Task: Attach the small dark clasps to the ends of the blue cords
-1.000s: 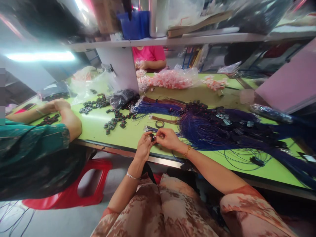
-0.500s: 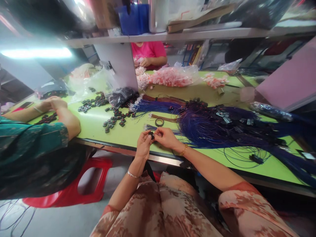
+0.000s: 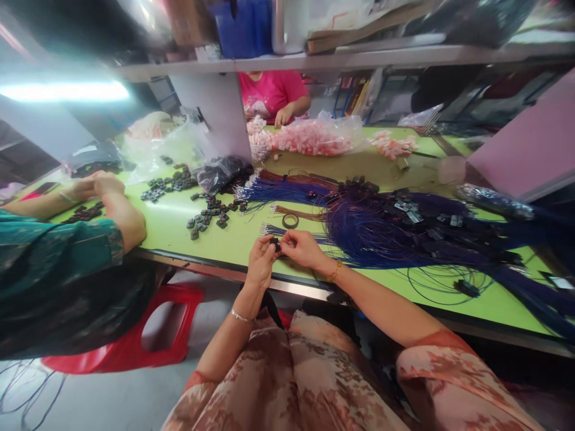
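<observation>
Between the fingertips of my left hand [image 3: 261, 260] is a small black plastic connector housing [image 3: 275, 243], held just over the front edge of the green table [image 3: 233, 248]. My right hand [image 3: 302, 248] meets it from the right, thumb and forefinger pinched at the housing's side; what they grip, likely a thin wire end, is too small to make out. Just beyond my fingers lie blue wires with silver terminals [image 3: 269, 230], a short brown wire bundle [image 3: 299, 212] and a black ring of tape [image 3: 290, 221]. Loose black housings [image 3: 209, 214] are scattered to the left.
A large tangle of blue wires [image 3: 359, 233] covers the table's right side. A co-worker's arm [image 3: 128, 212] rests at the left, beside a red stool [image 3: 179, 335]. Across the table, a person in pink [image 3: 274, 96] sits behind bagged pink-white parts [image 3: 314, 137]. A shelf [image 3: 359, 57] spans overhead.
My hands stay together at the black housing with barely any movement. Across the table, the person in pink has lowered a hand toward the pink-white parts.
</observation>
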### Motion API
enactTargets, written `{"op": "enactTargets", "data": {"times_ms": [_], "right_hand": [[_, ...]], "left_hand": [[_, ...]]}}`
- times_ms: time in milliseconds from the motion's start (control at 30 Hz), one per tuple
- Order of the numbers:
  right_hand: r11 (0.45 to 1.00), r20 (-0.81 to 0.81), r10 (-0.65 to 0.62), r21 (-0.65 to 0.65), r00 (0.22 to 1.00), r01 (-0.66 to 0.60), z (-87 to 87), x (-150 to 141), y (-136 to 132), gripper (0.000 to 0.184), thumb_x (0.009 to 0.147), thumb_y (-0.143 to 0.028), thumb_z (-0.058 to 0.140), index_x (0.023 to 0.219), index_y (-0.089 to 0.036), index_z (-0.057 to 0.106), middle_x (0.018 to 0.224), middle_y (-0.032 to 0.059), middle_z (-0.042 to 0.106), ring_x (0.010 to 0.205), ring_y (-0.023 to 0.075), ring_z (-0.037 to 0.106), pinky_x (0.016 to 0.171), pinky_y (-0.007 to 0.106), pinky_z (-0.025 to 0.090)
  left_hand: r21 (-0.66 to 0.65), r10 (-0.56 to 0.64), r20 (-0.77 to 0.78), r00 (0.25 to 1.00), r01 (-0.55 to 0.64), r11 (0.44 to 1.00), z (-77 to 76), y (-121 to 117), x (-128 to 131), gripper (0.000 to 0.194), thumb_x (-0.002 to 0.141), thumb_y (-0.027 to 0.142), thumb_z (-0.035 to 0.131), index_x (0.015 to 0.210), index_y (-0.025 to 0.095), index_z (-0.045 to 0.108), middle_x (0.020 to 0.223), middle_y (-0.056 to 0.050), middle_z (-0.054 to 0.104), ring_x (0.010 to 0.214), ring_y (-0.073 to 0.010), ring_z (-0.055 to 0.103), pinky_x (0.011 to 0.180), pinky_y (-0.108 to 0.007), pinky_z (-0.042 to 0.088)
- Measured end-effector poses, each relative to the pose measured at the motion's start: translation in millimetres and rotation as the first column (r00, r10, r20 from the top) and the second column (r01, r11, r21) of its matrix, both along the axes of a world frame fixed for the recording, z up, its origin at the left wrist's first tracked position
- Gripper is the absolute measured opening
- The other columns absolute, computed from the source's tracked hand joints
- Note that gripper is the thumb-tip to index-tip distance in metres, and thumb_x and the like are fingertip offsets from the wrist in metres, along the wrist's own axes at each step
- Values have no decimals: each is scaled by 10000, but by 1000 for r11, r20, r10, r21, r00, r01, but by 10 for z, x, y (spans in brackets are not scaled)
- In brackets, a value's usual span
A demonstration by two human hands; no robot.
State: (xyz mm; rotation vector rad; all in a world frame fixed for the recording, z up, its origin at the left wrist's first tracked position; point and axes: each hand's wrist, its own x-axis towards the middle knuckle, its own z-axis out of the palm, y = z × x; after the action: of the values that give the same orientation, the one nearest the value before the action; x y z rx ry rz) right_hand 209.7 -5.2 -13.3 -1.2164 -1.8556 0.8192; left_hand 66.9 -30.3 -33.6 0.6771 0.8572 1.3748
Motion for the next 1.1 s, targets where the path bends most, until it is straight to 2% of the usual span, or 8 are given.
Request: {"op": "enactTargets", "data": {"times_ms": [167, 400, 500, 567, 667, 733, 900, 1100], "right_hand": [[995, -83, 3, -103, 997, -11, -9, 21, 33, 167, 724, -300, 586, 675, -141, 609, 550, -42, 526, 502, 68, 401, 487, 184, 307], [998, -14, -13, -64, 1000, 12, -19, 0, 24, 167, 742, -299, 587, 680, -146, 609, 565, -36, 542, 512, 72, 415, 506, 193, 315], [1000, 75, 13, 15, 997, -14, -17, 9, 5, 151, 768, -281, 567, 687, -157, 593, 584, -28, 556, 519, 82, 439, 525, 204, 317], [992, 166, 31, 116, 986, -51, 6, 29, -9, 134, 789, -267, 548, 722, -161, 594, 627, -10, 578, 553, 97, 462, 553, 218, 322], [956, 307, 34, 268, 951, -120, 59, 56, -26, 146, 820, -259, 511, 782, -155, 606, 727, 42, 607, 646, 132, 492, 621, 247, 337], [941, 355, 33, 305, 934, -149, 86, 63, -32, 149, 826, -250, 498, 796, -153, 608, 743, 56, 608, 666, 143, 494, 635, 255, 335], [962, 292, 31, 252, 956, -108, 76, 49, -37, 104, 810, -243, 531, 774, -163, 587, 685, 23, 588, 602, 120, 473, 586, 233, 320], [945, 227, 57, 301, 972, -125, 37, 41, -34, 77, 800, -207, 538, 741, -168, 569, 663, 13, 575, 581, 115, 468, 571, 229, 321]], "left_hand": [[4, -3, 6, 1000, 3, 1000, 2, 5, -9, 383, 639, 293, 795, 941, 183, 585, 836, -6, 636, 799, -118, 620, 844, -328, 507], [10, -7, 9, 1000, 7, 1000, -6, -1, 2, 376, 649, 290, 788, 951, 192, 586, 840, -4, 631, 799, -115, 613, 833, -310, 503], [16, 9, -18, 1000, -9, 1000, -5, -9, 10, 375, 653, 289, 787, 955, 195, 586, 850, -8, 636, 801, -111, 611, 814, -288, 503], [3, 9, -16, 1000, -9, 1000, -4, -7, 2, 367, 652, 290, 786, 946, 194, 588, 846, -9, 636, 801, -113, 612, 813, -287, 504], [-26, -14, 4, 1000, 14, 1000, 3, 4, -27, 358, 651, 281, 785, 939, 188, 593, 841, -8, 634, 790, -112, 613, 828, -299, 503], [-36, -37, 3, 999, 37, 999, 10, 9, -45, 359, 654, 270, 783, 950, 188, 597, 846, -8, 637, 783, -109, 613, 827, -298, 502], [-43, -36, 12, 999, 37, 998, 22, 5, -40, 366, 644, 275, 791, 947, 187, 605, 823, 1, 638, 769, -96, 613, 784, -257, 504], [-27, -29, -20, 999, 29, 999, 10, -4, -9, 387, 621, 280, 803, 937, 180, 605, 812, -2, 652, 735, -94, 613, 750, -252, 509]]}}
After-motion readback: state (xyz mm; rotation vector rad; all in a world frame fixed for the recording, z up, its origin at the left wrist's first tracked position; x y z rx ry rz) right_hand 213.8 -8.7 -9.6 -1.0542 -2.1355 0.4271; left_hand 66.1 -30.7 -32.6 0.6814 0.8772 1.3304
